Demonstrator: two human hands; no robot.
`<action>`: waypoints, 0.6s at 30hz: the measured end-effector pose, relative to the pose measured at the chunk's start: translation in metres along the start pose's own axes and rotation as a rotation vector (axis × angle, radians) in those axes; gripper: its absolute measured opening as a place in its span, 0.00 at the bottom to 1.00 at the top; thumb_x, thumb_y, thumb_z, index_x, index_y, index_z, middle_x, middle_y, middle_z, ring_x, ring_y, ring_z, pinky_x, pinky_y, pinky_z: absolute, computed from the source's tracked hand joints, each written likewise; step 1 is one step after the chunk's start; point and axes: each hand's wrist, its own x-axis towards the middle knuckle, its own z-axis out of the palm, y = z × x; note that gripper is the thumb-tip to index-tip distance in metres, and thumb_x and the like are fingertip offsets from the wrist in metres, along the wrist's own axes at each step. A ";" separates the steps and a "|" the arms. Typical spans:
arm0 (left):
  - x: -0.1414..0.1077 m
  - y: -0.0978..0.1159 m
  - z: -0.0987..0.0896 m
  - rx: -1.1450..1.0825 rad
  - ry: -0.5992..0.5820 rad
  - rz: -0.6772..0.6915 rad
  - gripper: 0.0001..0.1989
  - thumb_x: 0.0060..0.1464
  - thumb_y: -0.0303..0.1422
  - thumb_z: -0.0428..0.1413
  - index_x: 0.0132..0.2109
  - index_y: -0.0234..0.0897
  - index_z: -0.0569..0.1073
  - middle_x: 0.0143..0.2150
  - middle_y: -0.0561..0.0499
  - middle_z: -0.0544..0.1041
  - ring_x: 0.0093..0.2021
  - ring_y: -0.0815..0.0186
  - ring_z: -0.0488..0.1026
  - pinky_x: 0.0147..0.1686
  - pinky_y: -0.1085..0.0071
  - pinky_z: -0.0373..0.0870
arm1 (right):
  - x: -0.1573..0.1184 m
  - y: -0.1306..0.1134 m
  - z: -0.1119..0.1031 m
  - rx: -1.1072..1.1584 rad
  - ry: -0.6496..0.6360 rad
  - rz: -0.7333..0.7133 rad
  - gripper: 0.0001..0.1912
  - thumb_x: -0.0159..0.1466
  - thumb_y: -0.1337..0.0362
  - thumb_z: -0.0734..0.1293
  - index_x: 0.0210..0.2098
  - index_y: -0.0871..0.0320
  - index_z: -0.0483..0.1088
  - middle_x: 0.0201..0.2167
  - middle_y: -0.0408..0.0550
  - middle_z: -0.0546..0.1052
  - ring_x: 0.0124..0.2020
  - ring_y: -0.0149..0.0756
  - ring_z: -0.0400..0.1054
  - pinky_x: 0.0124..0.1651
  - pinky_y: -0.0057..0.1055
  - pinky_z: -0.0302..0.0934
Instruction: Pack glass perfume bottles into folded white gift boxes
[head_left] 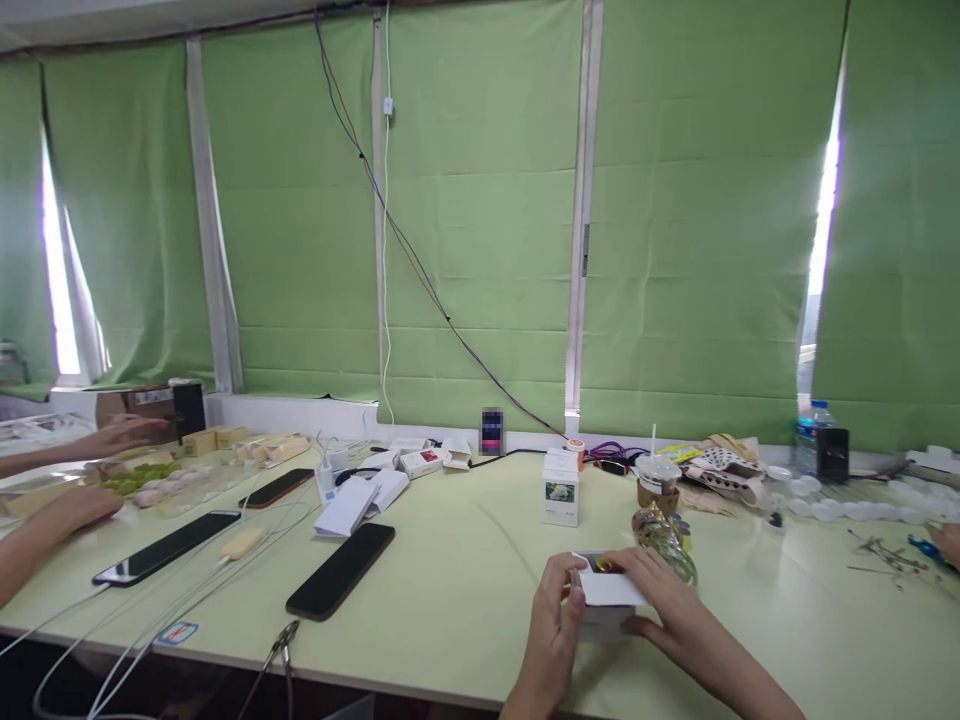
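Observation:
My left hand [555,625] grips the near left side of a small white box [606,622], low at the right of centre. On the box's other side is my right hand [664,600], its thumb against the right wall and its fingers over the top edge. A white flap [611,590] stands out at the top, and something dark and yellowish shows inside; I cannot make out what it is. Just behind stands a closed white box [561,500] with a flower picture. Close to my right hand lies a clear, greenish bundle [664,540] in plastic.
Several phones, one a black phone [341,572], lie left with white cables and a power bank [244,543]. Folded white cartons [364,500] sit behind. A lidded drink cup [657,480] stands right. Another person's hands [75,510] are far left; another hand [946,543] holds a blue-handled tool far right.

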 end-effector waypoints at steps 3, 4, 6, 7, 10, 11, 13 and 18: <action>-0.001 0.002 -0.001 0.005 -0.043 0.023 0.14 0.62 0.41 0.44 0.48 0.39 0.67 0.45 0.45 0.70 0.45 0.58 0.68 0.46 0.65 0.66 | 0.001 0.002 0.000 0.029 0.089 0.071 0.15 0.63 0.65 0.60 0.50 0.51 0.65 0.42 0.48 0.76 0.45 0.41 0.69 0.48 0.36 0.64; -0.001 0.002 -0.001 0.011 -0.054 0.043 0.13 0.62 0.39 0.45 0.48 0.39 0.67 0.45 0.45 0.70 0.46 0.58 0.68 0.47 0.65 0.66 | 0.001 0.003 0.001 0.040 0.123 0.099 0.14 0.64 0.63 0.59 0.49 0.52 0.65 0.42 0.48 0.76 0.44 0.40 0.70 0.47 0.35 0.65; -0.002 -0.001 -0.001 0.039 -0.066 0.086 0.12 0.59 0.35 0.49 0.49 0.39 0.67 0.45 0.45 0.70 0.47 0.58 0.67 0.48 0.65 0.66 | 0.001 0.006 0.002 0.058 0.168 0.140 0.13 0.66 0.58 0.57 0.48 0.52 0.64 0.41 0.48 0.76 0.42 0.39 0.71 0.44 0.33 0.66; -0.002 -0.002 0.000 0.057 -0.067 0.100 0.12 0.58 0.33 0.51 0.49 0.38 0.66 0.45 0.45 0.70 0.47 0.58 0.67 0.48 0.65 0.66 | 0.001 0.006 0.003 0.065 0.181 0.154 0.14 0.66 0.57 0.56 0.48 0.53 0.64 0.41 0.48 0.76 0.41 0.38 0.72 0.43 0.33 0.66; -0.002 -0.006 0.001 0.089 -0.058 0.095 0.14 0.55 0.29 0.54 0.49 0.38 0.66 0.46 0.46 0.70 0.48 0.59 0.68 0.49 0.65 0.66 | 0.002 0.007 0.007 0.073 0.215 0.150 0.14 0.67 0.56 0.55 0.48 0.53 0.63 0.41 0.48 0.77 0.41 0.38 0.72 0.42 0.32 0.67; -0.001 -0.007 0.001 0.092 -0.053 0.085 0.14 0.54 0.29 0.55 0.49 0.38 0.67 0.46 0.46 0.70 0.48 0.59 0.68 0.49 0.65 0.66 | 0.002 0.007 0.008 0.069 0.223 0.137 0.14 0.67 0.56 0.56 0.49 0.53 0.64 0.43 0.49 0.77 0.43 0.39 0.72 0.44 0.32 0.66; -0.001 -0.008 0.001 0.094 -0.042 0.067 0.13 0.54 0.28 0.55 0.47 0.38 0.68 0.46 0.46 0.71 0.49 0.59 0.68 0.50 0.65 0.66 | 0.001 0.006 0.009 0.059 0.218 0.114 0.14 0.67 0.56 0.56 0.49 0.52 0.65 0.47 0.49 0.76 0.47 0.39 0.70 0.49 0.33 0.64; 0.000 -0.008 0.001 0.091 -0.028 0.051 0.12 0.53 0.24 0.54 0.46 0.38 0.69 0.46 0.47 0.72 0.48 0.60 0.69 0.50 0.65 0.66 | 0.000 0.002 0.004 0.060 0.147 0.147 0.15 0.67 0.55 0.57 0.47 0.51 0.68 0.45 0.48 0.77 0.45 0.39 0.71 0.47 0.33 0.64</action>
